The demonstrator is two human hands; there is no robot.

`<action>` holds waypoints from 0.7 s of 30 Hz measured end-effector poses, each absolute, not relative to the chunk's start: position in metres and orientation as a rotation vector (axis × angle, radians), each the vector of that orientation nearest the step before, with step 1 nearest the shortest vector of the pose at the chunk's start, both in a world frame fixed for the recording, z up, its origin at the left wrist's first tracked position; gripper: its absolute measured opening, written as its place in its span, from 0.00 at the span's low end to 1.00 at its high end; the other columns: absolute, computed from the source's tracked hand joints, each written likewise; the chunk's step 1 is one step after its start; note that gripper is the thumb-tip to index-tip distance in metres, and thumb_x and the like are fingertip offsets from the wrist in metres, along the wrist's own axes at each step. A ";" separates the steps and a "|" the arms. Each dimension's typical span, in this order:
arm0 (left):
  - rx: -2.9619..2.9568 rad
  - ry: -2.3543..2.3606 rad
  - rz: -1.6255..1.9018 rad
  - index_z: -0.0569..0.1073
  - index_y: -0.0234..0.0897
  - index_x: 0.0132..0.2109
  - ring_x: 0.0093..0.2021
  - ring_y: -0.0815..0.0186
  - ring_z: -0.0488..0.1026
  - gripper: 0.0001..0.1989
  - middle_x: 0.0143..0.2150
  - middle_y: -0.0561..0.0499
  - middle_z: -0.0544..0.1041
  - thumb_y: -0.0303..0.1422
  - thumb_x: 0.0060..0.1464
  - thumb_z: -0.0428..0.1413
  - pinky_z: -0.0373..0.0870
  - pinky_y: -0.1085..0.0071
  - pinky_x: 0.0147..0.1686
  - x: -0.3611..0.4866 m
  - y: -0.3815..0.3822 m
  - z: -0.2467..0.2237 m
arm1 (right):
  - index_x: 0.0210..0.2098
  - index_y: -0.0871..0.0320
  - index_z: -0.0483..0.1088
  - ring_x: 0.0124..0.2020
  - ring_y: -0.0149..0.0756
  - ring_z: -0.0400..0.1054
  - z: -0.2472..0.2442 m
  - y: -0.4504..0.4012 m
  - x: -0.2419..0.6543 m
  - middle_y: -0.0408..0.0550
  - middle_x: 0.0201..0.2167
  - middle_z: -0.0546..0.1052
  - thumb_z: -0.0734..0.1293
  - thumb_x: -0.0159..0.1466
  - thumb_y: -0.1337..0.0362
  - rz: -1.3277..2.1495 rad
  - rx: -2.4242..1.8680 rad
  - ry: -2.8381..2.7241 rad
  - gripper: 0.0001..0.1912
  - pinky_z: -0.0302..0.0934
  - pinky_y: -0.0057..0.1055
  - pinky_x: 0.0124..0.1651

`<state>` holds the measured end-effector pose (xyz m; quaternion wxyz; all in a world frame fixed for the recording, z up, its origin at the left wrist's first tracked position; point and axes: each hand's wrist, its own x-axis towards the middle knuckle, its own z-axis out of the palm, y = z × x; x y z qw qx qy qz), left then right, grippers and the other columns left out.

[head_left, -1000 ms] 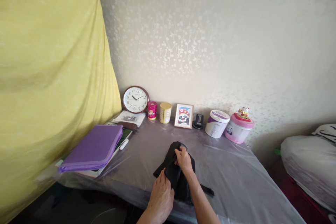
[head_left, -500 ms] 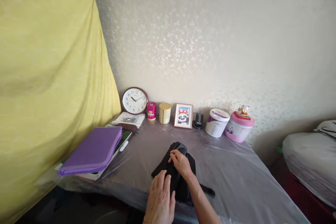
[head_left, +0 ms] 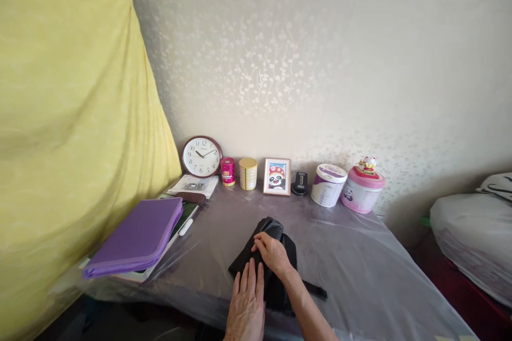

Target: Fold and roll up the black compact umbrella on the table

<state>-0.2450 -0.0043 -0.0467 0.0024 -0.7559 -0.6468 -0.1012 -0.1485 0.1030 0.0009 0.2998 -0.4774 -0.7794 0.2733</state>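
A folded black fabric item point(head_left: 288, 248) lies near the front of the table, a narrow strap point(head_left: 315, 289) sticking out on its right; its exact kind I cannot make out. My left hand point(head_left: 247, 298) rests flat on its near left part, fingers stretched out. Just beyond, my right hand point(head_left: 272, 253) is on top of the fabric with its fingers curled in, seemingly gripping a fold. The fingertips of that hand are partly hidden.
A purple zip folder point(head_left: 136, 232) lies on the left, beside a white pen-like object point(head_left: 186, 227). Along the wall stand a clock point(head_left: 202, 156), a pink tin point(head_left: 228, 171), a yellow can point(head_left: 248, 174), a picture frame point(head_left: 277, 177), a white tub point(head_left: 328, 185) and a pink tub point(head_left: 362, 190).
My left hand has flattened and stretched its fingers forward on the black fabric. The right hand stays curled at nearly the same spot. The view has shifted slightly.
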 end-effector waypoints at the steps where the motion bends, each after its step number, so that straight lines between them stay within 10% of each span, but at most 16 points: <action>1: -2.356 -2.040 -0.305 0.48 0.36 0.63 0.63 0.56 0.50 0.29 0.65 0.44 0.50 0.29 0.54 0.43 0.53 0.57 0.59 -0.245 -0.003 -0.049 | 0.40 0.54 0.70 0.34 0.33 0.72 0.000 0.099 -0.146 0.41 0.28 0.79 0.55 0.63 0.65 0.705 -1.217 -2.070 0.13 0.60 0.28 0.37; 10: -2.418 -2.110 -0.179 0.43 0.37 0.64 0.64 0.55 0.47 0.36 0.66 0.44 0.46 0.24 0.48 0.45 0.55 0.60 0.57 -0.245 0.000 -0.052 | 0.44 0.54 0.71 0.55 0.39 0.61 -0.026 0.090 -0.119 0.49 0.46 0.75 0.57 0.64 0.65 0.309 -0.909 -2.159 0.14 0.56 0.42 0.57; 21: -2.390 -2.236 -0.096 0.37 0.38 0.64 0.62 0.53 0.52 0.46 0.65 0.41 0.51 0.21 0.39 0.49 0.62 0.62 0.51 -0.249 0.003 -0.049 | 0.45 0.56 0.71 0.53 0.36 0.63 -0.036 0.177 -0.117 0.49 0.48 0.74 0.53 0.65 0.64 0.297 -1.119 -2.184 0.18 0.52 0.40 0.58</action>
